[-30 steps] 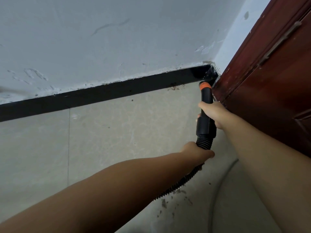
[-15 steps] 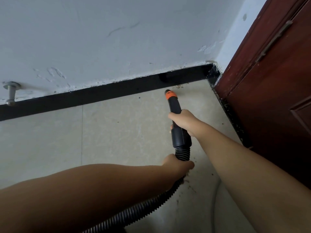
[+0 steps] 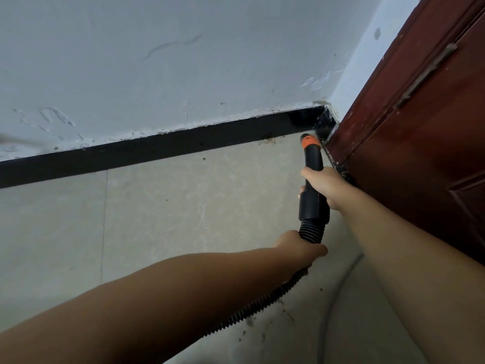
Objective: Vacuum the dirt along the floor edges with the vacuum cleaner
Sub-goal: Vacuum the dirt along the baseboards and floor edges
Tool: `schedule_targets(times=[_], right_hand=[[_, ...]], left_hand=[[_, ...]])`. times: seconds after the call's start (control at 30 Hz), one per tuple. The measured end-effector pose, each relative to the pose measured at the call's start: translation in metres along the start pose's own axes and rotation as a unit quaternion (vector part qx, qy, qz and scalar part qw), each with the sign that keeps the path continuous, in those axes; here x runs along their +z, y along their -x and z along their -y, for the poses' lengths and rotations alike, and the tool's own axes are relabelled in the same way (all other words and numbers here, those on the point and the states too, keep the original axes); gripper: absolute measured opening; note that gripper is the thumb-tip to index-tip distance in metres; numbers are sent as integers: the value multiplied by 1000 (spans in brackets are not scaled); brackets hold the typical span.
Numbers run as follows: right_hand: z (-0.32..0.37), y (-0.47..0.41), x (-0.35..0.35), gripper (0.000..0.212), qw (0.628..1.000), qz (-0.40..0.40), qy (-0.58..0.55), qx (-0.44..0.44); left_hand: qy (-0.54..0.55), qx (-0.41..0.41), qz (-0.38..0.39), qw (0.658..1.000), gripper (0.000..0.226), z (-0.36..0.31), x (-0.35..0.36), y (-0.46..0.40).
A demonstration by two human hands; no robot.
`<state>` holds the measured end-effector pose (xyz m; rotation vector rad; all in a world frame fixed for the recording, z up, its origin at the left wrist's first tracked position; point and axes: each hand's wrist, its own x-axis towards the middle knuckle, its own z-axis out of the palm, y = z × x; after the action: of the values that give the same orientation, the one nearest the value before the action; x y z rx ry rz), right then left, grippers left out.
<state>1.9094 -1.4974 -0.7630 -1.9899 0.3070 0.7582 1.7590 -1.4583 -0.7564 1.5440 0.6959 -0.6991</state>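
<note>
**Nozzle tip at the corner, dirt lying off to its left**

The black plastic vacuum nozzle with an orange tip (image 3: 312,177) points away from the person, its long axis running from the hands up toward the black skirting board (image 3: 157,151). The orange tip sits in the corner where that skirting board meets the dark red wooden door (image 3: 420,153), close to the floor. The right hand (image 3: 324,186) is wrapped round the nozzle's rigid barrel and is the nearer to the tip; the left hand (image 3: 299,246) grips the black ribbed hose (image 3: 262,306) just behind the barrel. Brown specks of dirt (image 3: 269,141) lie against the skirting board just left of the tip, so the coming sweep probably runs leftward along the skirting board, the right hand steering. More crumbs (image 3: 286,315) lie on the beige tiled floor (image 3: 170,214) beside the hose, well back from the skirting board.
</note>
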Motion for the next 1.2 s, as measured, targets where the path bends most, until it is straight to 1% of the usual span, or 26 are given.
schedule_targets(times=[0.2,0.27,0.33,0.43,0.57,0.7,0.9,0.97,1.03,1.2], right_hand=[[7,-18,-2,14,998,-13,-66,3],[2,-15,1,13,993,-3,-118,16],[-2,-10,5,12,989,21,-144,30],[-7,1,16,13,987,66,-141,32],[-8,14,32,11,987,93,-128,18],[-4,28,49,11,991,115,-74,1],[1,47,76,12,986,167,2,-26],[2,48,74,12,985,164,37,-34],[3,47,64,13,986,143,74,-39],[4,29,23,18,994,49,98,-32]], left_hand=[[-27,13,-20,999,18,-10,-12,-21],[-50,13,-18,998,17,-5,-19,-22],[-63,13,-17,998,17,3,-23,-20],[-51,0,-29,998,19,17,-23,-13],[-41,-15,-41,998,17,28,-27,-1],[-21,-34,-43,998,15,36,-28,12],[48,-49,-49,996,14,47,-32,32],[53,-44,-35,997,14,46,-29,36],[60,-37,-11,997,13,39,-22,38],[57,-25,41,997,15,11,-5,29]])
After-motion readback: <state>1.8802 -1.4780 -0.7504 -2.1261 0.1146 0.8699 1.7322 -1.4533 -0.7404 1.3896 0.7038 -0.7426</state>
